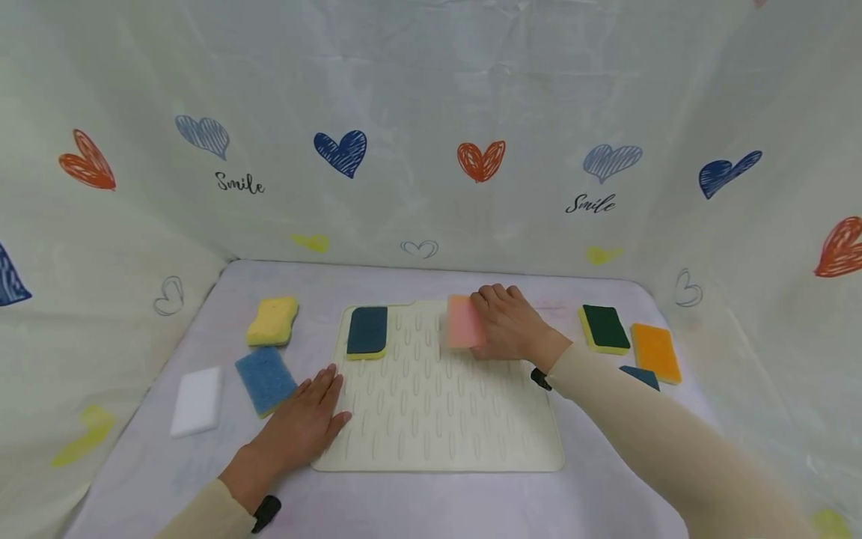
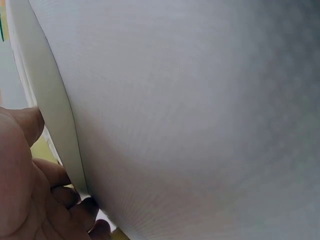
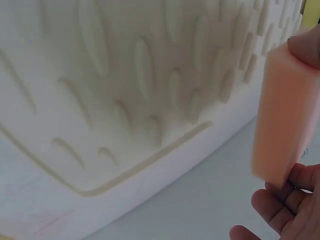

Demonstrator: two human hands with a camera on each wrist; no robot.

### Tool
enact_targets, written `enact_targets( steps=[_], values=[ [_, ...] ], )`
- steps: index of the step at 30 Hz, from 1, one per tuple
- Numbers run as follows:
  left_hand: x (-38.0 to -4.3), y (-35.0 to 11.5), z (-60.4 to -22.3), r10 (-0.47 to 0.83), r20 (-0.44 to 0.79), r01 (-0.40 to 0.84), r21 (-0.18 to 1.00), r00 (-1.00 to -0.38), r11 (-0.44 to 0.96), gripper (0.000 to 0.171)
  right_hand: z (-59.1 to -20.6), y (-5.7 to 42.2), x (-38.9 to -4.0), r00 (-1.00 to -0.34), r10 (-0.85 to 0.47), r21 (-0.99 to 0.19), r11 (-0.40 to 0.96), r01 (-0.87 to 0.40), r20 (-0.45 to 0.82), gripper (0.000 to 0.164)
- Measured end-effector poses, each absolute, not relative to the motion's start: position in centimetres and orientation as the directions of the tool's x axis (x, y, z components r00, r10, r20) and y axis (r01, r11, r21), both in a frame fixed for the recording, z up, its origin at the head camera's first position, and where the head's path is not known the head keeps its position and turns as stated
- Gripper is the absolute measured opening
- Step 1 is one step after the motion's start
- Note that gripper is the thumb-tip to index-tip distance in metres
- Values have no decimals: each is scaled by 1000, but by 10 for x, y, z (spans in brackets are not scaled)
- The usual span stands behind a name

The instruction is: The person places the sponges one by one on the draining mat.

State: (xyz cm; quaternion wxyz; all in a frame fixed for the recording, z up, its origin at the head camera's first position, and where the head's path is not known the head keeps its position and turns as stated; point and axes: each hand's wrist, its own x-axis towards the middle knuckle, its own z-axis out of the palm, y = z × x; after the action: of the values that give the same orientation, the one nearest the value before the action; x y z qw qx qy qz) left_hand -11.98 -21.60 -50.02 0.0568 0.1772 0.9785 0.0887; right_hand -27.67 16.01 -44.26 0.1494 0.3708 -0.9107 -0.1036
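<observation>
In the head view my right hand (image 1: 506, 323) holds a pink sponge (image 1: 465, 322) by its right side, over the far part of a cream ribbed mat (image 1: 438, 438). The right wrist view shows the sponge (image 3: 282, 115) gripped between thumb and fingers, close above the mat's ridges. My left hand (image 1: 303, 421) rests flat at the mat's left edge, fingers extended and thumb on the mat. On the mat's far left corner lies a sponge with a dark blue top (image 1: 367, 329) and yellow underside. In the left wrist view, the thumb and fingers (image 2: 52, 172) lie along the mat's edge.
Left of the mat lie a yellow sponge (image 1: 272, 320), a blue sponge (image 1: 267, 380) and a white sponge (image 1: 196, 401). To the right are a green-topped sponge (image 1: 604, 329), an orange one (image 1: 656, 353) and a dark blue one (image 1: 641, 376), partly behind my sleeve. A heart-printed curtain (image 1: 417, 97) surrounds the table.
</observation>
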Motion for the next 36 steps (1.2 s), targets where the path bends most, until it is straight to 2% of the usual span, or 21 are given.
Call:
enact_targets(
  steps=[10,26,36],
  values=[
    [-118,-217,-501,354,-74,335,191,-932,923,69,-450,116,-288,-726,-686,174,723,-669,56,80],
    [-119,-217,-500,356,-71,336,200,-932,920,68,-470,84,-296,-771,-635,129,761,-636,-54,93],
    [-119,-218,-501,355,-89,329,219,-931,919,69,-473,78,-295,-771,-625,118,762,-637,-123,85]
  ],
)
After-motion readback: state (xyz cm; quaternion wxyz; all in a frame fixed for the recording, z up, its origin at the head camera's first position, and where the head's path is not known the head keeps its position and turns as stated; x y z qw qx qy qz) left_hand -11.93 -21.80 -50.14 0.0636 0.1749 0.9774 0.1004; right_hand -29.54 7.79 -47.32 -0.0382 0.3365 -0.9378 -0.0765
